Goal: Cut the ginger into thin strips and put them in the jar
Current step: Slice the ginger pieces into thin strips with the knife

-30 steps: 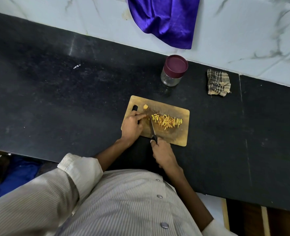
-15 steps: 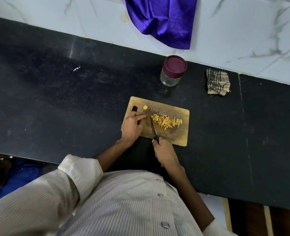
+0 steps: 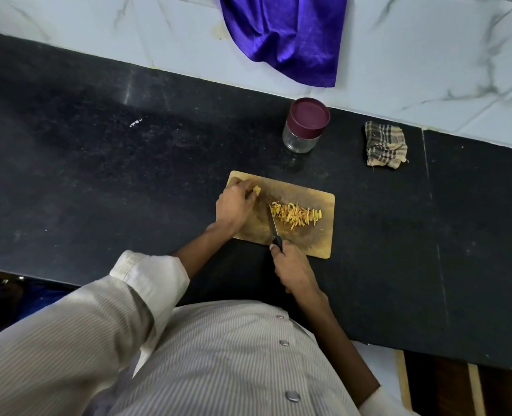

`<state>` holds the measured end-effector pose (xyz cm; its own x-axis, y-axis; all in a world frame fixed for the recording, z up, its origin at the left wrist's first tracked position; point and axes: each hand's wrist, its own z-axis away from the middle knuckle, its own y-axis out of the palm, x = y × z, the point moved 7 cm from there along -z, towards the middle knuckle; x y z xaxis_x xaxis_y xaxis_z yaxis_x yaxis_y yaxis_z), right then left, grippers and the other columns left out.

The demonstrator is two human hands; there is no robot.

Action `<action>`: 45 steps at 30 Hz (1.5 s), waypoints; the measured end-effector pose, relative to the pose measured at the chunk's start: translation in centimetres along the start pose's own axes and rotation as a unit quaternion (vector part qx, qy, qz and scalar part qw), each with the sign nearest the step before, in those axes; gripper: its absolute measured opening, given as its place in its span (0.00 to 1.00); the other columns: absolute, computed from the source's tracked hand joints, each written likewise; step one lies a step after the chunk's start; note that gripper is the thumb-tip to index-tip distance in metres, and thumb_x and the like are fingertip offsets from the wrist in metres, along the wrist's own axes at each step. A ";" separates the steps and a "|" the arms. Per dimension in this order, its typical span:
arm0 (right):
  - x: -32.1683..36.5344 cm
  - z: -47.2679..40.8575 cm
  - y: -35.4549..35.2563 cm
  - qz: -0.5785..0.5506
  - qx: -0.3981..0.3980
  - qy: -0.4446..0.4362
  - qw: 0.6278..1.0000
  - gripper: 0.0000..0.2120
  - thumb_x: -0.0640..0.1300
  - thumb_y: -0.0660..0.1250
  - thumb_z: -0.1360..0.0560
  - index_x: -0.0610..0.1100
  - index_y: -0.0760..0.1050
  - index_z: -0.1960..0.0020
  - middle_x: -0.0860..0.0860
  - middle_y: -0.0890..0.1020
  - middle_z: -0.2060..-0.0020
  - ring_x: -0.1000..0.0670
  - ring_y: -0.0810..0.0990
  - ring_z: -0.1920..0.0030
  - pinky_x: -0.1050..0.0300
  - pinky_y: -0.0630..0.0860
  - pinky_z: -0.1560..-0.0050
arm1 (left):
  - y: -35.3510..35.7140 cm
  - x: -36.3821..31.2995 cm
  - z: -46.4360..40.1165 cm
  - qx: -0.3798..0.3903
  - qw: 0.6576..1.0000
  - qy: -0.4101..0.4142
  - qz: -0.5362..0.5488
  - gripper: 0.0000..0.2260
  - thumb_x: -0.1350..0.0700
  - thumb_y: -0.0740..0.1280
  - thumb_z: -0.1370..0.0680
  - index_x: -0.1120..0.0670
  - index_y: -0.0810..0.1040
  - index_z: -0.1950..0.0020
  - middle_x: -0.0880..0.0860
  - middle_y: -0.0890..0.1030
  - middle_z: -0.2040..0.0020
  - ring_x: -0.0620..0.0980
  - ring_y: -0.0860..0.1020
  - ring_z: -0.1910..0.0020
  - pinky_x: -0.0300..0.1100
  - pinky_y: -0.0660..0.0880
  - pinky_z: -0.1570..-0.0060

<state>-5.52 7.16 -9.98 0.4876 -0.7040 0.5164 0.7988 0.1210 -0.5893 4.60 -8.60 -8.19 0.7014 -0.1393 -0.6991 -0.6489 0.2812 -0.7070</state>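
On the black stone counter [image 3: 98, 163], seen from the head camera looking down, a wooden cutting board [image 3: 317, 238] lies close to the person's body. Across its middle sits a loose heap of ginger strips [image 3: 296, 214], thin, short, yellow to orange sticks lying mostly side by side, a few crossing, the heap running from the board's centre toward its right edge. At the board's far left corner a small uncut piece of ginger [image 3: 257, 190], pale yellow and blocky, shows at the tips of the left hand [image 3: 233, 205]; the fingers are curled onto it, the hand's heel resting over the board's left side. Whether the piece is lifted or lies on the wood cannot be told.

The right hand [image 3: 293, 271] is wrapped round the black handle of a knife [image 3: 274, 232], at the board's near edge. The narrow blade points away from the person, its tip just beside the left end of the strip heap; whether it touches the strips cannot be told.

Beyond the board, apart from it, stands the glass jar [image 3: 301, 139], clear-walled and upright, with a maroon lid [image 3: 308, 115] on top. To its right lies a crumpled checked cloth [image 3: 385, 145]. A purple cloth [image 3: 287, 37] hangs down over the pale marbled wall [image 3: 429, 55] behind the counter.
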 end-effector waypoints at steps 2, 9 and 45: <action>0.1 0.1 -0.2 0.000 0.000 -0.002 1.000 0.15 0.52 0.55 0.17 0.44 0.72 0.40 0.45 0.76 0.53 0.44 0.75 0.53 0.41 0.77 0.47 | 0.2 -0.3 -0.6 0.016 0.999 0.012 -0.030 0.13 0.54 0.65 0.21 0.53 0.77 0.36 0.54 0.74 0.41 0.55 0.77 0.46 0.53 0.76 0.46; 0.1 0.4 -0.6 -0.013 0.002 -0.003 1.000 0.15 0.52 0.55 0.16 0.43 0.72 0.38 0.42 0.80 0.50 0.38 0.80 0.45 0.41 0.79 0.47 | 0.4 -0.7 -0.6 0.008 0.999 0.047 -0.019 0.09 0.56 0.66 0.22 0.53 0.79 0.43 0.51 0.77 0.44 0.51 0.78 0.49 0.54 0.77 0.48; 0.2 0.6 -0.5 0.004 0.007 -0.001 1.000 0.15 0.52 0.55 0.16 0.44 0.72 0.38 0.43 0.79 0.51 0.38 0.80 0.47 0.39 0.79 0.46 | -1.2 -0.6 -1.5 -0.013 1.000 0.009 -0.019 0.03 0.55 0.71 0.25 0.51 0.84 0.53 0.48 0.84 0.56 0.46 0.80 0.57 0.42 0.76 0.57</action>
<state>-5.66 7.37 -9.25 0.4939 -0.7021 0.5129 0.8003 0.1364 -0.5839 4.54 -10.23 -7.11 0.7200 -0.1659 -0.6738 -0.6303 0.2500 -0.7350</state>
